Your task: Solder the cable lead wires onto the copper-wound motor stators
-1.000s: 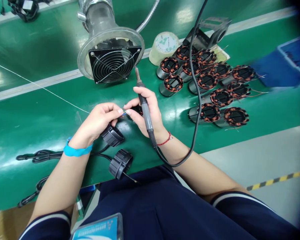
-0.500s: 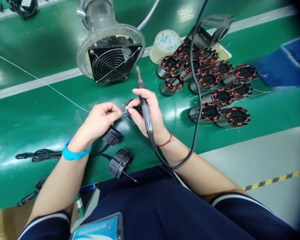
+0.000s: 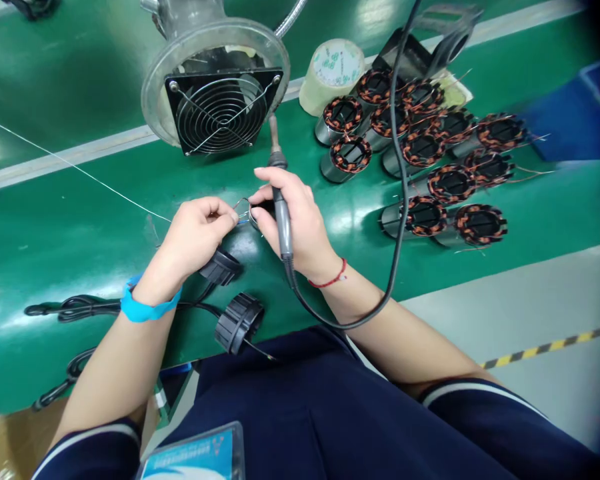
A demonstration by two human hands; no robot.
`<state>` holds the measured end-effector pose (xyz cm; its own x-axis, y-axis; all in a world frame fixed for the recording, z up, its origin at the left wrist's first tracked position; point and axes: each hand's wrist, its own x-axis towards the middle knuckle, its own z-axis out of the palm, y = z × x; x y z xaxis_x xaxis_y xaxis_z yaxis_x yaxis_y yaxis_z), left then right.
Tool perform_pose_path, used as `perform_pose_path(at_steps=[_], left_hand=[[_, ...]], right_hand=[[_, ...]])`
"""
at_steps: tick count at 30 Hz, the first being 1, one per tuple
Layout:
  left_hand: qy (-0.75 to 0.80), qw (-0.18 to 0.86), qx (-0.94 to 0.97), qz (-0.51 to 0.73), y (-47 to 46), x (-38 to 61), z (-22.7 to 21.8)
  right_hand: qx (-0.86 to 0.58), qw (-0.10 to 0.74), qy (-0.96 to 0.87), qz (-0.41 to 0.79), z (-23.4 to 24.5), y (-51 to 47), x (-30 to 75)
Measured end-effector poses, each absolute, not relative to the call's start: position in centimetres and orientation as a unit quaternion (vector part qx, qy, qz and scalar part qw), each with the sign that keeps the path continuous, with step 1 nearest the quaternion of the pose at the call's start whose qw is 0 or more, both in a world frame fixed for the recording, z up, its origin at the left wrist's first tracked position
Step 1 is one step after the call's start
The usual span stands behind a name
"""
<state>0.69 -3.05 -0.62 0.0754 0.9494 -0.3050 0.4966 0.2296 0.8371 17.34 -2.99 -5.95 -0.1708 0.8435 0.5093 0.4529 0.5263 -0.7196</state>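
Observation:
Thumb and forefinger of my left hand (image 3: 197, 230) are pinched together on thin wires (image 3: 243, 216), one of them blue. My right hand (image 3: 303, 223) is closed, with a soldering iron (image 3: 283, 227) lying across it, tip pointing away toward the fan. Between the right thumb and forefinger sits a wound motor stator (image 3: 268, 206), mostly covered by the fingers. The wires run from the left fingertips to its near side. A black ribbed cap (image 3: 221, 267) lies just below my left hand, and a second black cap (image 3: 239, 322) with a wire end sticking out is nearer my body.
A fan with a wire guard (image 3: 223, 120) stands beyond my hands. Several copper-wound stators (image 3: 450, 183) stand at the right, beside a tape roll (image 3: 333, 73). The iron's black cable (image 3: 397, 133) loops over my right forearm. Black cords (image 3: 87, 308) and a thin white strand (image 3: 95, 179) lie left.
Both hands have shifted slightly left and away in the view, partly with the camera's own movement. The wires are still pinched and the iron is still held.

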Motion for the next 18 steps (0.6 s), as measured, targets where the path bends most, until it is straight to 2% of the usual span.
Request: perform_pose_path(at_steps=[6,11,18], left_hand=[[0.635,0.425,0.594,0.252,-3.1,0.8,-1.1],[0.633,0.402,0.609,0.258,-3.0,0.8,-1.7],[0.642,0.39,0.607,0.258,-3.0,1.0,-1.6]], right_hand=[[-0.409,0.537,-0.706,0.211,-4.4,-6.0,19.7],[-0.419,0.606,-0.648,0.194,-6.4,-7.9,20.3],[-0.433,0.608,-0.628,0.218,-7.4,-8.5,20.2]])
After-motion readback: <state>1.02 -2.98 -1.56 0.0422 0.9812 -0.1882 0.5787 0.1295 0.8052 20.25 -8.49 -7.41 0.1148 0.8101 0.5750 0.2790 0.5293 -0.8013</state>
